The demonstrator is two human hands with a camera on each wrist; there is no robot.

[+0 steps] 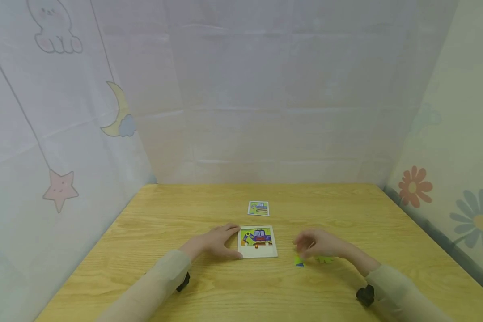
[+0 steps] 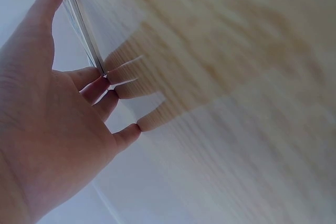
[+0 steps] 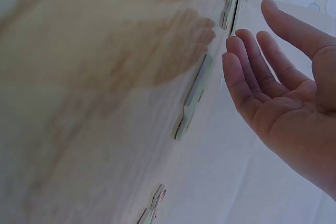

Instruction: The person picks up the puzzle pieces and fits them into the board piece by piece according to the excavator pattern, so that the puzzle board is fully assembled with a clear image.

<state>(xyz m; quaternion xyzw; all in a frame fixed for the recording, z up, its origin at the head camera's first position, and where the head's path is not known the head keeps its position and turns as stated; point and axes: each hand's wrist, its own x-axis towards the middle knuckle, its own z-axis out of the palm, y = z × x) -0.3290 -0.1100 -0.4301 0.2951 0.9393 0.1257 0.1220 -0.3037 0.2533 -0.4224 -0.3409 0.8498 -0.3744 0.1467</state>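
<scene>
My left hand (image 1: pixel 219 241) holds the left side of a white-framed puzzle board (image 1: pixel 257 252), its thumb at the near corner and fingertips at the far one. The board's upper part shows a blue-and-purple digger on green, and a bare white strip runs along its near side. In the left wrist view, the board's thin edge (image 2: pixel 84 27) lies between thumb and forefinger. My right hand (image 1: pixel 319 243) hovers right of the board, fingers loosely bent and holding nothing. Below it lie a green-and-blue puzzle piece (image 1: pixel 299 261) and a green one (image 1: pixel 325 259). Puzzle pieces (image 3: pixel 194 98) show edge-on in the right wrist view.
A small picture card (image 1: pixel 259 208) with a similar digger lies behind the board on the wooden table (image 1: pixel 177 205). Pale printed curtains (image 1: pixel 290 98) stand behind the table and on both sides. Dark wrist straps (image 1: pixel 365 295) sit at both cuffs.
</scene>
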